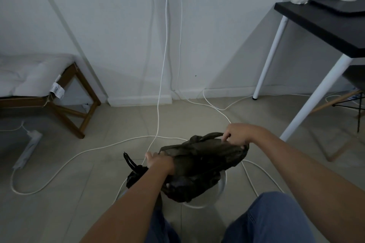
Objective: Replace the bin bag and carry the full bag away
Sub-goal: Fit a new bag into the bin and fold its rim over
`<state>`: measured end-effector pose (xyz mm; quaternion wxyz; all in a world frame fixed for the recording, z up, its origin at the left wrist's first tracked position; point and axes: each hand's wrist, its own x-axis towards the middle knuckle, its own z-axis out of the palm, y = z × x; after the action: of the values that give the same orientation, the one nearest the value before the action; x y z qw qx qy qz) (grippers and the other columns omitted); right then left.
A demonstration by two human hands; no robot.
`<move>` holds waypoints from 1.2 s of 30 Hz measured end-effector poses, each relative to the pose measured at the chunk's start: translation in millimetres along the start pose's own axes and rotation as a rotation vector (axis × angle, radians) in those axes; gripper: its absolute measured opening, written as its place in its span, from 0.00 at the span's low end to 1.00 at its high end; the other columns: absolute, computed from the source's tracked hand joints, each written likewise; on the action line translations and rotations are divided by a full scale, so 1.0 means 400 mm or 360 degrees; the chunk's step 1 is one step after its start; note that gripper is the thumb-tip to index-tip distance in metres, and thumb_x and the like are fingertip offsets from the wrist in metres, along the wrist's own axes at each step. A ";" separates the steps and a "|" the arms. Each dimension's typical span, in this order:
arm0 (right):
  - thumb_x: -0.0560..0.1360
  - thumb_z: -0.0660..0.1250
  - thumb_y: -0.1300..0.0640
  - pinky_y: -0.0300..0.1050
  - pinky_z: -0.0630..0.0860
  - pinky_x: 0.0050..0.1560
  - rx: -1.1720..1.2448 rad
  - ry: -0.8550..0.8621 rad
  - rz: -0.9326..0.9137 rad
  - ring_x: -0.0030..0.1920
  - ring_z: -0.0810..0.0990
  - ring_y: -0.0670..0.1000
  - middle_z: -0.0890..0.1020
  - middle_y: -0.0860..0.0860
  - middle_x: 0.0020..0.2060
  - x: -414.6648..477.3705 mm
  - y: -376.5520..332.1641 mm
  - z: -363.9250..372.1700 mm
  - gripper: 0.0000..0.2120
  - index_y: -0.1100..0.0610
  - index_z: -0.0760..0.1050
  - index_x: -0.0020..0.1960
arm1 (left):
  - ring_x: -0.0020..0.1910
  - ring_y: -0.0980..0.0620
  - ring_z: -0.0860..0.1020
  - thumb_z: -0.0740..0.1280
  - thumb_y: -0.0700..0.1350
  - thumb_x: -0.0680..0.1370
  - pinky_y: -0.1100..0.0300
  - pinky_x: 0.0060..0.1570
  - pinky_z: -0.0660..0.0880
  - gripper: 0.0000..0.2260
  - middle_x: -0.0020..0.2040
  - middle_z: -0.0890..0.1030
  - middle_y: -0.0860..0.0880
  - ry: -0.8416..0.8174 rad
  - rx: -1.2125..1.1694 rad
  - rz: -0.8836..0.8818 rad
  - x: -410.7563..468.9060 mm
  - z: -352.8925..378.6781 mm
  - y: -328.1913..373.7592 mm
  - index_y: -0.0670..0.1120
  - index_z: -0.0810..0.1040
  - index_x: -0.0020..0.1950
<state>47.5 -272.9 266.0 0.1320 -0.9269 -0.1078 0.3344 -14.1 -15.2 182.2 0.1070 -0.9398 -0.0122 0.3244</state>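
A small white bin (222, 185) stands on the tiled floor between my knees, mostly hidden by a dark bin bag (201, 162) stretched above its rim. My left hand (161, 162) grips the bag's left edge. My right hand (237, 134) pinches the bag's far right edge, holding the mouth taut. Just left of the bin, under my left forearm, sits a tied black bag (133, 173) with its knotted top pointing up.
White cables (158, 104) loop across the floor around the bin. A power strip (29, 148) lies at the left, beside a wooden bench (79, 108) with a white cushion. A black table (325, 21) on white legs stands at the right, close to my right arm.
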 end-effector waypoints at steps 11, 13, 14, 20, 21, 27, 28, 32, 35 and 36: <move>0.72 0.67 0.65 0.48 0.82 0.41 0.0390 -0.0152 0.0430 0.51 0.81 0.58 0.72 0.59 0.66 0.043 0.082 0.111 0.36 0.53 0.59 0.76 | 0.74 0.46 0.64 0.59 0.56 0.78 0.42 0.71 0.52 0.24 0.74 0.68 0.50 -0.0378 0.0178 0.0047 0.061 0.035 -0.042 0.56 0.65 0.74; 0.72 0.67 0.67 0.53 0.81 0.51 0.0466 -0.0312 0.0469 0.55 0.80 0.60 0.70 0.59 0.69 0.045 0.092 0.121 0.34 0.54 0.60 0.75 | 0.73 0.45 0.65 0.62 0.57 0.78 0.43 0.71 0.55 0.24 0.73 0.69 0.49 -0.0471 0.0183 0.0064 0.074 0.036 -0.042 0.55 0.68 0.73; 0.72 0.67 0.68 0.54 0.81 0.52 0.0505 -0.0351 0.0478 0.55 0.80 0.60 0.69 0.60 0.70 0.048 0.097 0.125 0.34 0.55 0.61 0.75 | 0.73 0.44 0.65 0.61 0.57 0.78 0.43 0.72 0.55 0.24 0.73 0.69 0.48 -0.0479 0.0154 0.0075 0.081 0.037 -0.043 0.54 0.68 0.73; 0.66 0.72 0.65 0.41 0.76 0.37 0.0548 0.0032 0.0396 0.46 0.79 0.54 0.76 0.56 0.55 0.122 0.123 0.159 0.44 0.52 0.56 0.77 | 0.74 0.43 0.63 0.59 0.58 0.78 0.34 0.70 0.52 0.25 0.76 0.65 0.51 -0.0153 -0.0210 0.0275 0.121 0.049 -0.045 0.59 0.62 0.75; 0.66 0.72 0.63 0.41 0.73 0.38 0.0509 0.0097 0.0371 0.48 0.78 0.54 0.77 0.57 0.54 0.138 0.124 0.168 0.45 0.51 0.55 0.77 | 0.74 0.43 0.62 0.60 0.58 0.78 0.34 0.69 0.53 0.26 0.76 0.63 0.51 -0.0068 -0.0235 0.0271 0.131 0.053 -0.045 0.59 0.60 0.76; 0.63 0.71 0.59 0.44 0.74 0.47 0.0499 0.0177 0.0390 0.53 0.80 0.58 0.81 0.60 0.53 0.259 0.174 0.252 0.49 0.50 0.50 0.77 | 0.75 0.41 0.58 0.66 0.50 0.75 0.34 0.69 0.56 0.39 0.78 0.56 0.48 -0.0080 -0.0450 0.0171 0.225 0.088 -0.036 0.52 0.47 0.79; 0.64 0.70 0.58 0.45 0.75 0.48 0.0503 0.0187 0.0404 0.52 0.80 0.58 0.82 0.60 0.51 0.281 0.185 0.265 0.47 0.50 0.50 0.77 | 0.76 0.41 0.58 0.66 0.49 0.75 0.34 0.70 0.55 0.40 0.79 0.55 0.48 -0.0107 -0.0497 0.0159 0.248 0.093 -0.036 0.51 0.45 0.79; 0.65 0.68 0.61 0.45 0.75 0.48 0.0627 0.0203 0.0438 0.50 0.80 0.58 0.81 0.59 0.47 0.360 0.226 0.295 0.44 0.50 0.51 0.77 | 0.77 0.44 0.55 0.66 0.45 0.75 0.34 0.70 0.53 0.41 0.80 0.54 0.49 -0.0169 -0.0621 0.0168 0.328 0.104 -0.040 0.52 0.42 0.80; 0.63 0.69 0.65 0.47 0.76 0.51 0.0817 0.0228 0.0504 0.54 0.80 0.58 0.80 0.59 0.49 0.417 0.260 0.310 0.46 0.50 0.54 0.77 | 0.77 0.44 0.56 0.65 0.43 0.75 0.35 0.72 0.54 0.40 0.80 0.54 0.49 -0.0206 -0.0650 0.0184 0.387 0.109 -0.038 0.52 0.43 0.80; 0.63 0.69 0.65 0.47 0.76 0.51 0.0870 0.0237 0.0525 0.55 0.80 0.58 0.80 0.59 0.54 0.435 0.269 0.315 0.46 0.50 0.55 0.77 | 0.77 0.44 0.57 0.65 0.43 0.75 0.36 0.73 0.55 0.40 0.80 0.55 0.48 -0.0218 -0.0665 0.0192 0.414 0.116 -0.038 0.51 0.43 0.80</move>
<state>108.6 -302.4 35.6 0.3275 -0.8840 0.1475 0.2991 89.0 23.9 49.3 -0.1106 -0.9164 -0.0302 0.3836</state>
